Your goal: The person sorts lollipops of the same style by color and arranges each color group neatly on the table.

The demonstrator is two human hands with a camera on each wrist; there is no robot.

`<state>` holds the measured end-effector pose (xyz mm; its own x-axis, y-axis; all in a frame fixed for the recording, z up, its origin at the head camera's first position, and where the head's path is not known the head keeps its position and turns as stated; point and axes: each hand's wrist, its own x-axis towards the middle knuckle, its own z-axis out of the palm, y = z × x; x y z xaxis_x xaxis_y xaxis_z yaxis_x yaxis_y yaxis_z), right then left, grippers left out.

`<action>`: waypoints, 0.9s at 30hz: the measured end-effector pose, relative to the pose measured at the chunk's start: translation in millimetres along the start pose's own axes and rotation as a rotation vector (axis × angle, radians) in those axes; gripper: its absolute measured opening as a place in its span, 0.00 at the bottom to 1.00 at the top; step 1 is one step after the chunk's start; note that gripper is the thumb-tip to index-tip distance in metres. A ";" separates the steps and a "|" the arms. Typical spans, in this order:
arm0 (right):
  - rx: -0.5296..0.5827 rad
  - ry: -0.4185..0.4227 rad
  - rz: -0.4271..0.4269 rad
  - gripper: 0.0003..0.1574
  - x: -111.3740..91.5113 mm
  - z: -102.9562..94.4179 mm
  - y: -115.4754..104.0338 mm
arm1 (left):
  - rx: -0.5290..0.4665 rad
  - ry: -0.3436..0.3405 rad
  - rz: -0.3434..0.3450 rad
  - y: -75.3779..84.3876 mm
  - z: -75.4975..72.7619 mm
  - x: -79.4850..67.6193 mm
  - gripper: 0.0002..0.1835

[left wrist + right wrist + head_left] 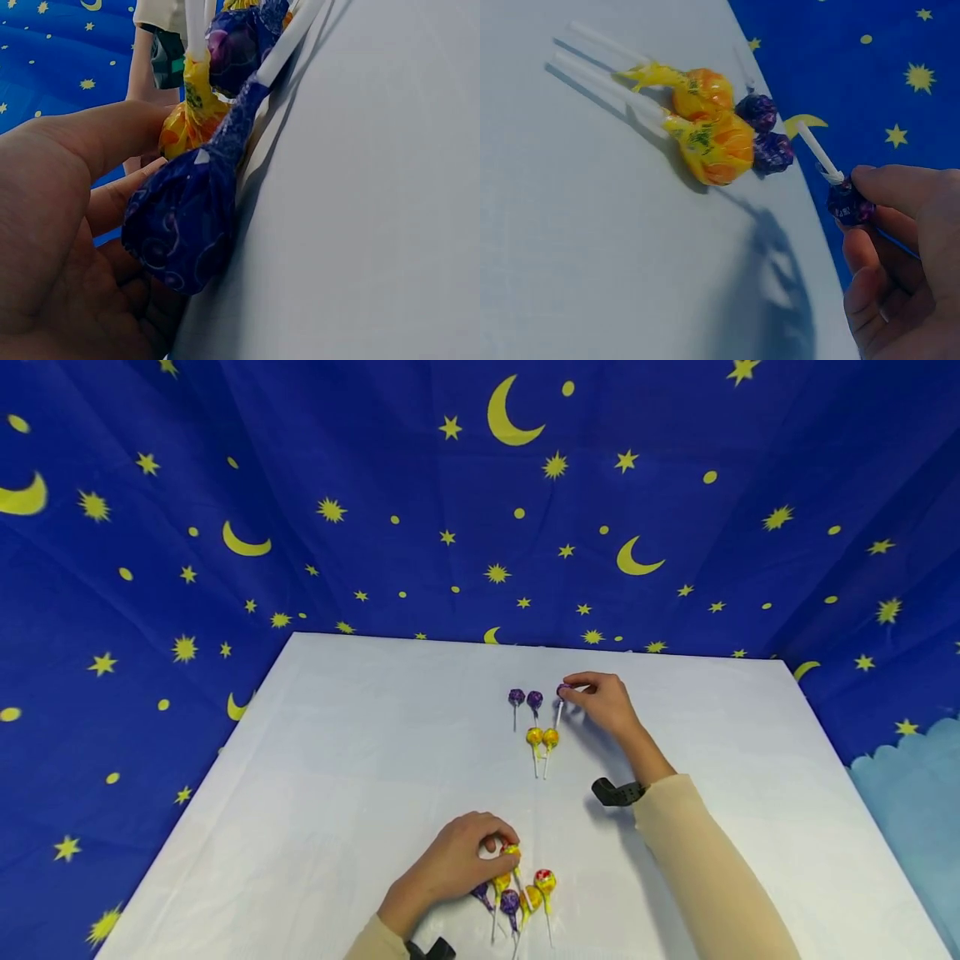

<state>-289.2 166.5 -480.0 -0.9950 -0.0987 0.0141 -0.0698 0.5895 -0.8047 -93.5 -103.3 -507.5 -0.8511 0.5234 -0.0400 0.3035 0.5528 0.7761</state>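
Between its thumb and fingertips my right hand (606, 703) pinches a purple-wrapped lollipop (850, 202) by its head, its white stick sticking out. Two more purple lollipops (517, 697) lie to its left, and two yellow lollipops (718, 150) sit nearer me, side by side. Close to the front of the table, my left hand (467, 857) holds a yellow lollipop (513, 852) by the head with thumb and fingers. Under and beside that hand is a loose cluster of yellow and purple lollipops; one purple lollipop (184, 217) lies close to the palm.
A white table (337, 760) carries everything. Blue cloth (420, 468) with yellow moons and stars hangs behind and at the sides. At the front cluster's right edge lies a red-and-yellow lollipop (545, 882). Each wrist wears a black strap (618, 792).
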 end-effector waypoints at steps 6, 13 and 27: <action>-0.009 -0.023 0.036 0.20 4.7 8.6 4.2 | -0.002 0.001 0.008 0.2 0.4 -0.6 0.11; -0.005 -0.020 0.055 0.19 6.7 15.3 9.0 | 0.001 0.006 0.015 -1.6 1.2 -0.7 0.11; -0.029 -0.021 0.009 0.17 6.1 23.6 14.3 | 0.014 0.024 0.017 -1.7 0.1 -0.8 0.11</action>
<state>-294.6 155.4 -505.4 -0.9939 -0.1100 -0.0062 -0.0629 0.6133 -0.7874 -93.3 -104.6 -508.9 -0.8559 0.5170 -0.0118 0.3237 0.5534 0.7674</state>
